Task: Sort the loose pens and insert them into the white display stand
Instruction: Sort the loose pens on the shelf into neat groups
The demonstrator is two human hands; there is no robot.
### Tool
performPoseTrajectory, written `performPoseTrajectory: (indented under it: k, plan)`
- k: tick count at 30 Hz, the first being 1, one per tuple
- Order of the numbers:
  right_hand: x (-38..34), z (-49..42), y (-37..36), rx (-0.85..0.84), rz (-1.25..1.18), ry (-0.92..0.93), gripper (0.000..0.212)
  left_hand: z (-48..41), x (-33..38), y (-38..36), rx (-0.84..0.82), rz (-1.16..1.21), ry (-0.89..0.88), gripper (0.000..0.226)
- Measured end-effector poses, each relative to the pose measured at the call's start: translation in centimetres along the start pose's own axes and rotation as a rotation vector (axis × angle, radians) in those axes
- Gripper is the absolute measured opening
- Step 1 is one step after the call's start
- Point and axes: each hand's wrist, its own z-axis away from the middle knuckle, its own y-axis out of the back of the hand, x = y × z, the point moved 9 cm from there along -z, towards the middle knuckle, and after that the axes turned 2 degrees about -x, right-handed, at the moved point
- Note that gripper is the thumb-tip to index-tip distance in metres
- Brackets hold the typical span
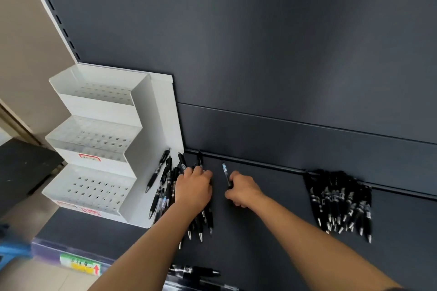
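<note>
In the head view, the only one here, both hands work low on the dark shelf [283,184]. The right hand [243,192] is curled into a loose fist and pinches a single pen [225,173] by its near end. The pen's clear barrel sticks out from the far side of the knuckles. Its long axis runs away from the person and leans a little to the left, lying almost flat just over the shelf.

The left hand [194,186] lies palm-down on the left pile of pens [165,186], with its fingertips bent down into the pile at the far side. Whether it actually grips any pens cannot be told. Those pens lie roughly parallel, tips toward the person, and fan out from under the palm on both sides.

The white display stand [94,106] is to the left of the left hand, just beyond that pile, and its three stepped tiers of holes face upward. The left hand is therefore much the nearer to it, while the right hand would have to cross over the left hand to reach it. Judging from this, the held pen needs tipping from flat to upright before it can drop into a hole.

A second pile of pens [340,201] lies well to the right of the right hand.
</note>
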Motion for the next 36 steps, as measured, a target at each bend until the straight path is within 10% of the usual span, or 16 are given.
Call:
performPoseTrajectory:
  k: [8, 15, 36]
  plan:
    - [1.5, 0.3, 0.8, 0.023, 0.073, -0.024, 0.037, -1.9, 2.0, -1.2, -0.123, -0.099, 0.033, 0.033]
    - [3.0, 0.7, 1.4, 0.051, -0.124, 0.029, 0.017, -0.8, 2.6, -0.5, -0.057, 0.364, 0.077, 0.033]
    - [22.9, 11.7, 14.2, 0.558, -0.223, -0.147, 0.038, 1.9, 29.9, -1.3, -0.188, 0.444, -0.405, 0.041]
